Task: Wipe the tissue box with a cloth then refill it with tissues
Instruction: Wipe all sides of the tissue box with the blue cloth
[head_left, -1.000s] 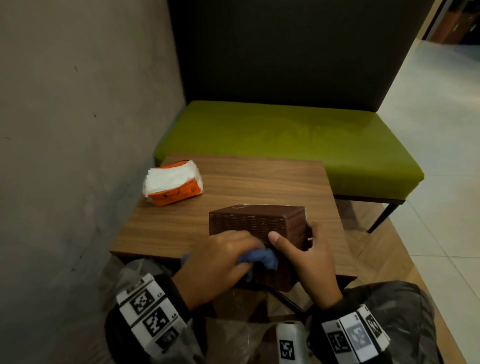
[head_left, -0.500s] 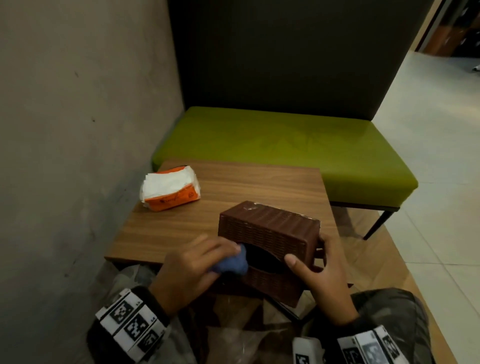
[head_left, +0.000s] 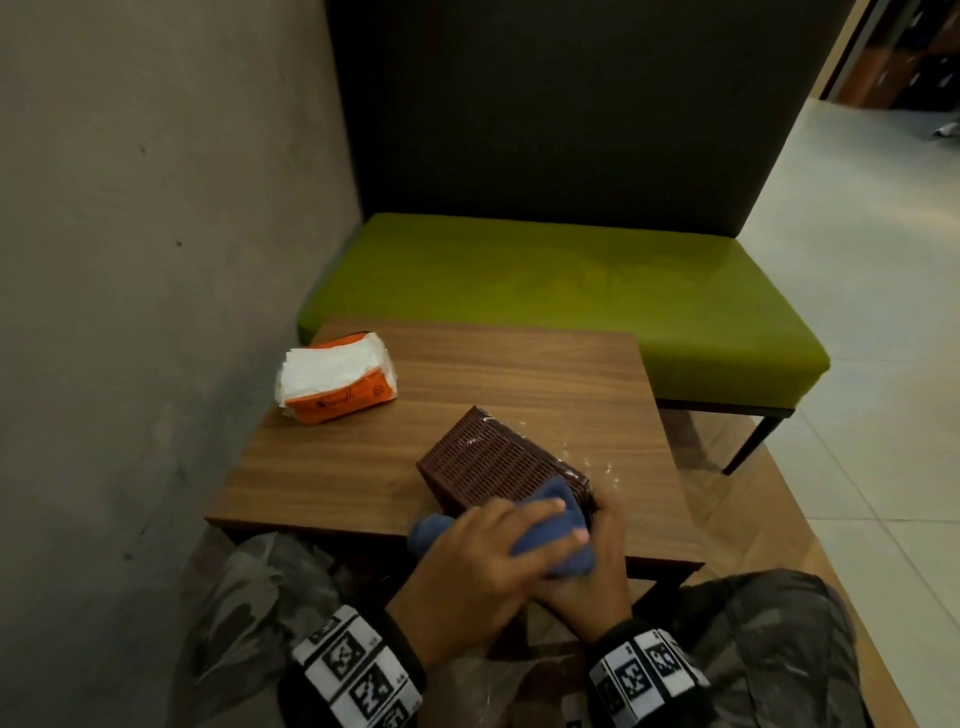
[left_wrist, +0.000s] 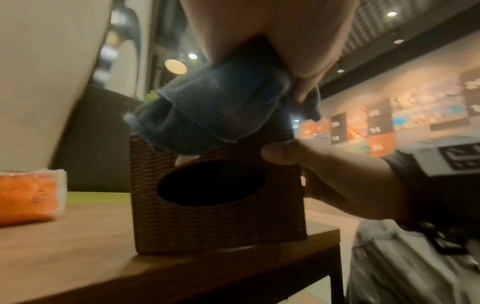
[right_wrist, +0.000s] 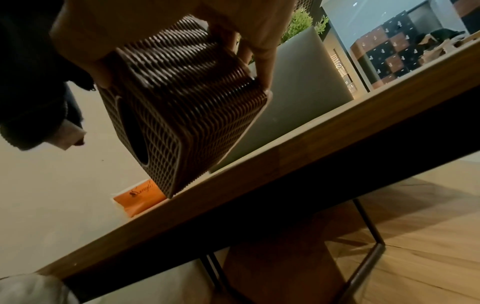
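Observation:
A brown woven tissue box (head_left: 488, 462) (left_wrist: 218, 205) (right_wrist: 182, 98) lies on its side at the near edge of the wooden table (head_left: 467, 374), its oval opening facing me. My left hand (head_left: 483, 561) presses a blue cloth (head_left: 550, 525) (left_wrist: 215, 107) onto the box's upper near corner, fingers curled over the cloth. My right hand (head_left: 592, 571) (left_wrist: 335, 181) grips the box's right end, thumb on the front face, fingers round the back. An orange pack of white tissues (head_left: 337, 384) (left_wrist: 28, 195) (right_wrist: 140, 197) lies at the table's far left.
A grey wall (head_left: 156, 260) runs close along the table's left side. A green bench seat (head_left: 561, 301) with a dark backrest stands behind the table. A few white specks (head_left: 597, 462) lie on the table right of the box. Tiled floor (head_left: 857, 364) opens to the right.
The box has been turned so its long side points away to the left. My left hand with the cloth has moved from the opening's left edge up onto the box's near right corner.

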